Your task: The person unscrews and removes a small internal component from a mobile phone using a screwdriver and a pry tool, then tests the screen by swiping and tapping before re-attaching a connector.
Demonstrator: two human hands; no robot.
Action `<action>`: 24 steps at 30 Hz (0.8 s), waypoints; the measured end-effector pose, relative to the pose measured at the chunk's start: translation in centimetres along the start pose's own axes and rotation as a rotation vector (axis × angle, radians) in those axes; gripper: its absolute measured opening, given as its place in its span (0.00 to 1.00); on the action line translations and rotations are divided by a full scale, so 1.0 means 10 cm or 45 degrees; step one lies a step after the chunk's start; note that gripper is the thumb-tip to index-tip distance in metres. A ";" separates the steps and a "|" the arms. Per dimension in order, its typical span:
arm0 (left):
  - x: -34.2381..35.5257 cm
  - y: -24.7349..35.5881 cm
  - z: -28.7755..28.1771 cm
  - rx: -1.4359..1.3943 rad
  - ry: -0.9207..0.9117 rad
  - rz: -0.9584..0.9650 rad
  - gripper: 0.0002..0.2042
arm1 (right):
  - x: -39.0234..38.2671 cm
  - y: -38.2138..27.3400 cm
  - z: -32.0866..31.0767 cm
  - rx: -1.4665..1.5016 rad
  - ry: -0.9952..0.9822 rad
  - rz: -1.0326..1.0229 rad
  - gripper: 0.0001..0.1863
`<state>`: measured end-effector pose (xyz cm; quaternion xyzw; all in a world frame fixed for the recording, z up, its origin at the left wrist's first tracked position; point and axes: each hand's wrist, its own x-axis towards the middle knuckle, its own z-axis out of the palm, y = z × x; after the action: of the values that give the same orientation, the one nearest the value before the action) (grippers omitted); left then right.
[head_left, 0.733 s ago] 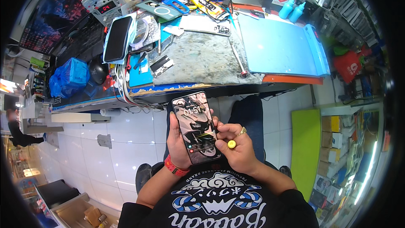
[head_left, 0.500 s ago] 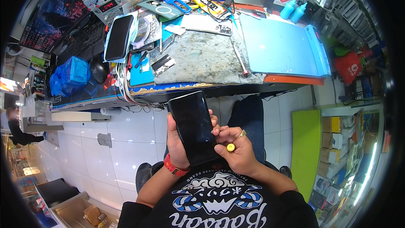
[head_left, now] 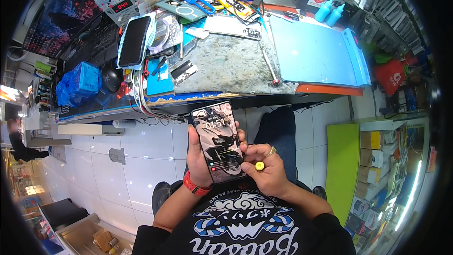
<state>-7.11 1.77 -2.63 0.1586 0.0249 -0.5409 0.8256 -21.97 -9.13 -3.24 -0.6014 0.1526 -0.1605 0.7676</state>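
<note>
A smartphone (head_left: 219, 144) lies in my left hand (head_left: 199, 161), held over my lap. Its screen is lit and shows a clock over a picture of a motorcycle. My left thumb runs along the phone's left edge, while the fingertips wrap round the right edge. Beside the lower right edge is my right hand (head_left: 268, 171), its fingers curled and close to the phone's side. It grips a slim thing with a round yellow end (head_left: 259, 165); the rest of that thing is hidden in the hand.
Ahead is a cluttered workbench with a worn grey mat (head_left: 226, 66) and a light blue pad (head_left: 314, 52). Another phone (head_left: 134, 42), a phone frame (head_left: 233, 27), a screwdriver (head_left: 270, 63) and blue bottles (head_left: 324, 10) rest there. A blue plastic bag (head_left: 80, 85) sits left.
The phone's dark screen has lit up with a lock screen. Both hands keep nearly the same place and grip.
</note>
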 end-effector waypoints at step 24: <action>0.05 0.00 -0.10 -0.111 -0.120 -0.027 0.50 | -0.02 0.05 -0.13 0.022 0.116 -0.132 0.17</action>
<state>-6.77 1.67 -3.71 0.0965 0.0114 -0.5549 0.8262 -22.67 -10.05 -4.02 -0.5939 0.1547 -0.2286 0.7557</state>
